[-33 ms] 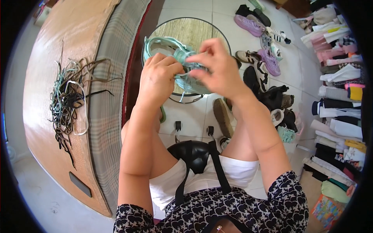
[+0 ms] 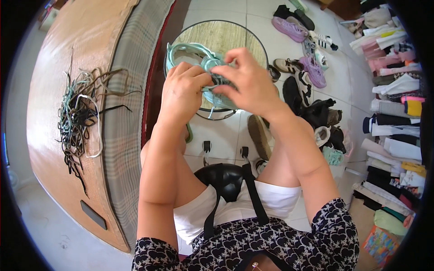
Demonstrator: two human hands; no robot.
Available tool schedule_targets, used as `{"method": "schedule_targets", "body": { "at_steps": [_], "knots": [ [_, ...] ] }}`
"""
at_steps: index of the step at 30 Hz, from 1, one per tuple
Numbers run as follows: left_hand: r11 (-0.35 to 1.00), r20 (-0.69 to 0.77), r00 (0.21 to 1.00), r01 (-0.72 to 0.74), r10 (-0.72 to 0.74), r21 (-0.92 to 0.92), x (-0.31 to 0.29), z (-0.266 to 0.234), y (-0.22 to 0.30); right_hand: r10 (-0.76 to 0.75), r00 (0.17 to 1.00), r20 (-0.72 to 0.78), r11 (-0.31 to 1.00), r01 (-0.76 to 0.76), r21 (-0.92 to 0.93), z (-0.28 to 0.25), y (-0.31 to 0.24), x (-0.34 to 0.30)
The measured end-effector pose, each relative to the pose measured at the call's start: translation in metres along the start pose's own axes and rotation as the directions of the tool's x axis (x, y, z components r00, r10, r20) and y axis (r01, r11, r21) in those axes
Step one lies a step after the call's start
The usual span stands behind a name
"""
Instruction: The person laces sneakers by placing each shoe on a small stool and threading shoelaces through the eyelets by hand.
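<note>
A mint-green sneaker (image 2: 195, 47) lies on a round wood-topped stool (image 2: 230, 35), its padded collar toward the far left. My left hand (image 2: 183, 92) is closed on the sneaker's near side, fingers curled at the lacing; its thumb is hidden. Over the lacing hovers my right hand (image 2: 248, 83), somewhat blurred, with thumb and forefinger apart and the other fingers bent. Pale green shoelace (image 2: 211, 112) hangs down the near side of the shoe. Whether any lace touches my right fingertips is unclear.
To the left, a tangled heap of loose shoelaces (image 2: 81, 113) lies on a mat-covered bed (image 2: 45, 149) near a dark flat bar (image 2: 93, 215). Several shoes, including a lilac sneaker (image 2: 289, 29), are scattered on the tiled floor. Folded clothes (image 2: 393, 108) line the right side.
My right hand has shifted slightly left and down over the lacing, its thumb and forefinger a little farther apart. The left hand and sneaker stay almost where they were.
</note>
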State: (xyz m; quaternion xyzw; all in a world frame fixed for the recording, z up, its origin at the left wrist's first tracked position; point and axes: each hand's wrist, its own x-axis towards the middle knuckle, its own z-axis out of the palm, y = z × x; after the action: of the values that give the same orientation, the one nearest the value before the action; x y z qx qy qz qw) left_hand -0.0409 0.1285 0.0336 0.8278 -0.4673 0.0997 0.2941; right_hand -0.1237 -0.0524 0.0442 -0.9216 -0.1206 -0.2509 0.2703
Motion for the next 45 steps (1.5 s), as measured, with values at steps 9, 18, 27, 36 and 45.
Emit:
{"method": "schedule_targets", "body": {
  "at_steps": [9,18,27,36,45],
  "knots": [
    [1.000,-0.007,1.000,-0.010,0.010,-0.026,0.005,0.001,0.002,0.387,0.921,0.038,0.758,-0.341,0.556,0.016,0.021,-0.007],
    [0.998,-0.005,1.000,0.008,-0.008,-0.057,0.006,0.004,0.006,0.895,0.437,0.087,0.179,-0.534,0.826,-0.014,0.048,-0.007],
    [0.999,0.002,1.000,-0.001,0.001,-0.043,0.005,0.004,0.005,0.025,1.000,-0.006,1.000,-0.025,0.017,0.006,0.015,0.000],
    [0.996,0.024,1.000,-0.003,0.005,-0.087,0.003,-0.001,0.001,0.265,0.939,-0.221,0.927,-0.185,0.327,-0.004,0.041,-0.003],
    [0.994,0.040,0.999,0.013,-0.009,-0.109,0.002,-0.002,0.003,0.374,0.811,-0.450,0.927,-0.310,0.211,-0.025,0.063,-0.006]
  ]
}}
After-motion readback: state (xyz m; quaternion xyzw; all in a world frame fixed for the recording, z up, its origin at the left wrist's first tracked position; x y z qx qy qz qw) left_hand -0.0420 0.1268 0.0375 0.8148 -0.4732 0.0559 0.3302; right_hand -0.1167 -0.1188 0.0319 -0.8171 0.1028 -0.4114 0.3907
